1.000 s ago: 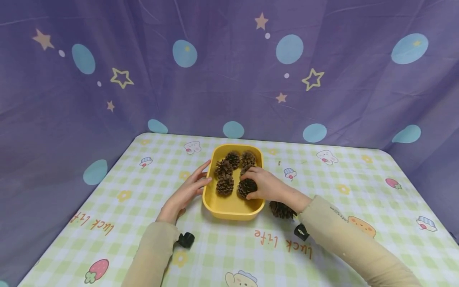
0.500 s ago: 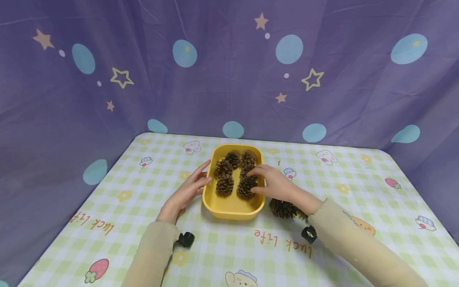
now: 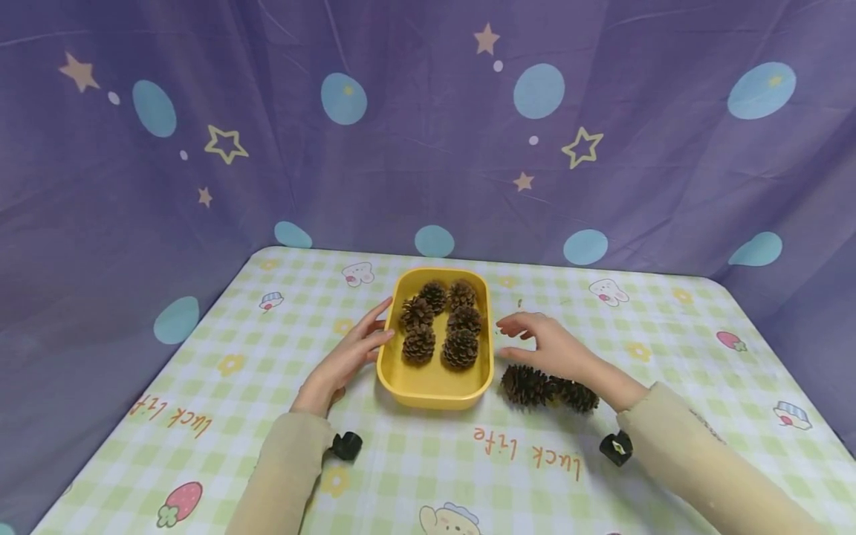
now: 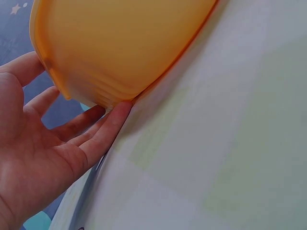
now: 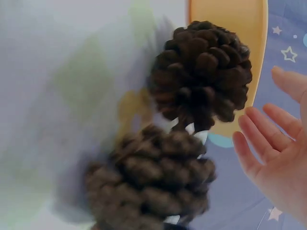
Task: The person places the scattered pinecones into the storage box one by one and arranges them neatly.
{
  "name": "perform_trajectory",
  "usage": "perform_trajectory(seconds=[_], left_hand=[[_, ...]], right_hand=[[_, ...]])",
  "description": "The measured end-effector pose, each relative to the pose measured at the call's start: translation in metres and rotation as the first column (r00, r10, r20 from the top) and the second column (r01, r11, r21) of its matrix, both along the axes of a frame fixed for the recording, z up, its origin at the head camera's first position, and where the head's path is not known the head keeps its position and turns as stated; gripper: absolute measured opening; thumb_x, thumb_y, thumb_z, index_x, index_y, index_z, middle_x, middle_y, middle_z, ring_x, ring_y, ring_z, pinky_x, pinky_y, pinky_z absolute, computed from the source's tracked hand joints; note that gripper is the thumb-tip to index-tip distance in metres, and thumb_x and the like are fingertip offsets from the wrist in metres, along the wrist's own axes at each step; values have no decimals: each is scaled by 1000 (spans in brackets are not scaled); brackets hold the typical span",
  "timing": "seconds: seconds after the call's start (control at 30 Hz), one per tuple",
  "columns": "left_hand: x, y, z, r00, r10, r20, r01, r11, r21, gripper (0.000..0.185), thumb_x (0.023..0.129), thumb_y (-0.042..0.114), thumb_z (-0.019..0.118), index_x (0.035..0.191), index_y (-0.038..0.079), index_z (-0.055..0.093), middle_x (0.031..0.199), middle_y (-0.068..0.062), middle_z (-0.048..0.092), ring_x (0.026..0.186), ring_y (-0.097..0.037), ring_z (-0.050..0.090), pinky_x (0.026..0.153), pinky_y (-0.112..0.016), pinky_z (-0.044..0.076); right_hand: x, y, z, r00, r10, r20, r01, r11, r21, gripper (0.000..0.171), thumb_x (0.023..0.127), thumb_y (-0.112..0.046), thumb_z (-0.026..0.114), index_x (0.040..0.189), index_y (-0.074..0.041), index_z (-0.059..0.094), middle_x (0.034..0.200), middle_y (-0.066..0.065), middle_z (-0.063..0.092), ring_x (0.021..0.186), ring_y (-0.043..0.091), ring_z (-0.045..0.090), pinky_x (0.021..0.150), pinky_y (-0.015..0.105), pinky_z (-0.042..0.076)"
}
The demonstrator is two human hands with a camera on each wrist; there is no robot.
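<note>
Several brown pine cones (image 3: 418,344) stand in two columns inside a yellow plastic tub (image 3: 436,391). My left hand (image 3: 344,364) touches the tub's left side with outstretched fingers; in the left wrist view its fingertips (image 4: 121,111) meet the outer wall near the base. Just right of the tub, my right hand (image 3: 548,345) hovers with nothing in it, fingers loosely bent. Beneath that hand and wrist lie two more pine cones, one nearer the tub (image 3: 525,386) and one farther right (image 3: 574,394). The right wrist view shows this pair close up, the lower cone (image 5: 153,177) blurred.
A green-and-white checked tablecloth (image 3: 414,475) with cartoon prints covers the table. Behind it hangs a purple curtain (image 3: 428,186) with stars and blue ovals. Black wrist straps (image 3: 348,446) show at both sleeves.
My right hand has let go of the front right pine cone in the tub and drawn back rightward over the rim. The left hand has stayed at the tub's side.
</note>
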State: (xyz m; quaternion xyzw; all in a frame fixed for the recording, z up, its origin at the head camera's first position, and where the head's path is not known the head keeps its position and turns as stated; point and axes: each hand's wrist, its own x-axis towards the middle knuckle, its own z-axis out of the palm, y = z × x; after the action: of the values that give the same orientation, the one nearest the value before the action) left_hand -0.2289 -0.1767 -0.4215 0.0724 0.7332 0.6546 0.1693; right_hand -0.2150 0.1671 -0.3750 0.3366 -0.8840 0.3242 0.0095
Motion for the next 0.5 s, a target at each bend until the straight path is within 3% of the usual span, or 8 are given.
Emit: perform_trajectory(seconds=[0.2, 0.37, 0.5], left_hand=[[4, 2, 9, 1000, -11, 16, 11, 1000, 0, 59, 94, 27, 51, 141, 45, 21, 138, -9, 33, 123, -29, 42, 99, -44, 41], [11, 4, 20, 999, -31, 16, 31, 999, -4, 61, 94, 25, 49, 145, 37, 17, 139, -13, 31, 125, -32, 40, 100, -45, 39], [9, 3, 17, 1000, -25, 18, 26, 1000, 0, 61, 94, 27, 51, 144, 39, 18, 139, -12, 31, 124, -31, 40, 100, -44, 40]], right_hand=[[10, 16, -7, 995, -12, 102, 7, 999, 49, 51, 82, -40, 65, 124, -13, 52, 112, 7, 61, 100, 19, 58, 84, 37, 50], [17, 23, -10, 984, -1, 178, -13, 997, 79, 61, 79, -42, 68, 128, -11, 49, 114, 7, 60, 102, 22, 57, 82, 40, 50], [21, 26, -13, 983, 21, 183, -43, 992, 121, 70, 75, -44, 71, 130, -8, 47, 117, 7, 58, 102, 22, 57, 83, 39, 50]])
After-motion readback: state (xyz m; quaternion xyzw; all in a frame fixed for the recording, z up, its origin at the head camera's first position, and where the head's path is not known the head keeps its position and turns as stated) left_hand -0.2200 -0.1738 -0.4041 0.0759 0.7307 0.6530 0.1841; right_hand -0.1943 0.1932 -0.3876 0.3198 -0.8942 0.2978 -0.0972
